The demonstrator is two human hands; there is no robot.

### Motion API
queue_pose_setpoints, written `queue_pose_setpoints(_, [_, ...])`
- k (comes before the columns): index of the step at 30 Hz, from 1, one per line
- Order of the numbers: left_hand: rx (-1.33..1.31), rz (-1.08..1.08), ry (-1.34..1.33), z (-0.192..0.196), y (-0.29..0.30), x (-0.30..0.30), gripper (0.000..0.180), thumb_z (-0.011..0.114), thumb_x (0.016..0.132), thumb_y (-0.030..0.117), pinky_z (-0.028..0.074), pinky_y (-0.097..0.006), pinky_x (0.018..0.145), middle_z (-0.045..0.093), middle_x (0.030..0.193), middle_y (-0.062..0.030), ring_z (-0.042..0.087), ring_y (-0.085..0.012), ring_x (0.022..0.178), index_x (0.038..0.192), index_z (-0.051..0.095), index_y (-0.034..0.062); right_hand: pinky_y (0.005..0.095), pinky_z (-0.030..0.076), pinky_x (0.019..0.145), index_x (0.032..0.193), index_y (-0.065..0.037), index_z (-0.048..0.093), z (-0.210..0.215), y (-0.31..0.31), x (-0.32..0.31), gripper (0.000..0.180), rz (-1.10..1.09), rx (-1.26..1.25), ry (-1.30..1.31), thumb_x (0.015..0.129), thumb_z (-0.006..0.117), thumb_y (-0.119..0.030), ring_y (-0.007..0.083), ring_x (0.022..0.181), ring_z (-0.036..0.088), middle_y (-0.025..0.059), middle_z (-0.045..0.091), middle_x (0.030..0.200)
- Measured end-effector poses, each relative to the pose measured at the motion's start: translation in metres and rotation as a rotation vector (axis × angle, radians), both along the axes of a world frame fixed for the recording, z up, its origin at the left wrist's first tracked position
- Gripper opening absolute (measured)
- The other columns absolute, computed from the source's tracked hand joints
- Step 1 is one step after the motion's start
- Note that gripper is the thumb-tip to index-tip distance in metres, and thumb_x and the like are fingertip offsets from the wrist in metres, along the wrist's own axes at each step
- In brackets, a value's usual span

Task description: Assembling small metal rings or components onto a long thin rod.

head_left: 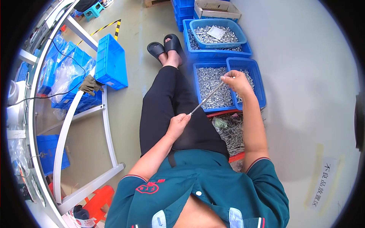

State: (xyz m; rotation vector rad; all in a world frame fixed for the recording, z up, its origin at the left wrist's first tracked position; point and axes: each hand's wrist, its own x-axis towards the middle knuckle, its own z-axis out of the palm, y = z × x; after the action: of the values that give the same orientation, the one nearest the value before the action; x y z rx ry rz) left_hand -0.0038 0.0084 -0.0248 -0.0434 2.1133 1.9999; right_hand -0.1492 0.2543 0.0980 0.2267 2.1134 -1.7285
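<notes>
A thin grey metal rod (207, 98) slants across above my thighs. My left hand (178, 126) is closed around its near end. At the far end my right hand (237, 82) pinches with thumb and fingertips; whether a small part is also between them is too small to tell. Below the right hand stands a blue bin (197, 91) full of small silvery metal pieces (215, 85). A blue basket (262, 97) with more such pieces overlaps its right side. Nearer to me, long thin metal rods (232, 133) fill a red bin (237, 157), partly hidden by my right forearm.
Farther off, a light blue basket (243, 37) of metal pieces rests in a larger blue bin (218, 54), with a cardboard box (216, 9) behind. On the left are a white table frame (68, 133), an upright blue crate (111, 62) and a red stool (99, 203).
</notes>
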Motion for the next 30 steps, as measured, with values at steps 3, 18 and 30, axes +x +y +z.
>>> queue_pose_setpoints(3, [0.069,0.018,-0.037,0.004,-0.001,-0.002,0.034,0.052,0.091,0.024,0.026,-0.02,0.044,0.038,0.054,0.0067,0.032,-0.0013,0.049,0.062,0.048,0.0075,0.0164,0.023,0.038,0.093,-0.002,0.056,-0.014,0.006,-0.002,0.018,-0.035,-0.345,-0.059,0.082,0.063,-0.014,0.0024,0.046,0.034,-0.0032,0.046,0.063])
queue_pose_setpoints(18, [0.145,0.041,-0.202,0.013,0.008,-0.018,0.034,0.052,0.09,0.025,0.026,-0.021,0.044,0.037,0.052,0.0065,0.032,-0.0024,0.048,0.061,0.048,0.0081,0.0171,0.022,0.036,0.092,-0.002,0.061,-0.051,-0.045,0.032,0.02,0.099,-0.333,-0.181,0.078,0.067,-0.014,0.0028,0.042,0.034,-0.0045,0.046,0.059])
queue_pose_setpoints(30, [0.211,0.099,-0.268,0.02,0.006,-0.018,0.035,0.05,0.09,0.032,0.017,-0.02,0.034,0.031,0.046,0.0079,0.025,-0.0022,0.035,0.063,0.044,0.0116,0.0169,0.026,0.037,0.107,0.005,0.051,-0.1,-0.016,0.024,0.025,-0.356,-0.758,-0.575,0.085,0.049,-0.007,0.0076,0.054,0.04,0.009,0.052,0.083])
